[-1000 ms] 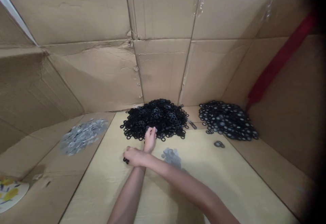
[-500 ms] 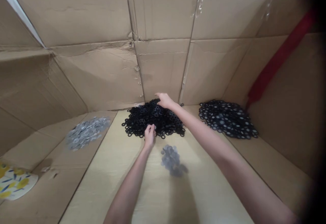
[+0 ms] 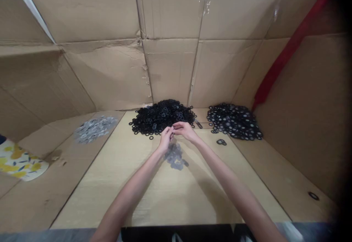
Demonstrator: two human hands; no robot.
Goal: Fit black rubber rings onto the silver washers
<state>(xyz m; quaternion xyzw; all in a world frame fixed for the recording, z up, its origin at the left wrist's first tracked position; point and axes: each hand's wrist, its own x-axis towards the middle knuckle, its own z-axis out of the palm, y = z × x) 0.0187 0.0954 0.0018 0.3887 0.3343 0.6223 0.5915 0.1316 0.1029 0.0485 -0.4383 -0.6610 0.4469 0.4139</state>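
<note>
My left hand is closed in a pinch, with a small grey disc partly showing at its fingertips. Against it, my right hand also pinches; whatever it holds is too small and covered to make out. The fingertips of both meet just in front of a heap of black rings by the back cardboard wall. Under and in front of the hands lies a small loose pile of thin grey discs on the pale yellow board.
At the left spreads a pile of grey discs. At the right sits a heap of black rings with pale centres. A few such pieces lie apart, one ring far right. A lemon-patterned object stands left; a red strip hangs right.
My right hand has come back from above the black ring heap to meet my left hand, its fingers now pinched. The view has shifted, showing the board's front edge.
</note>
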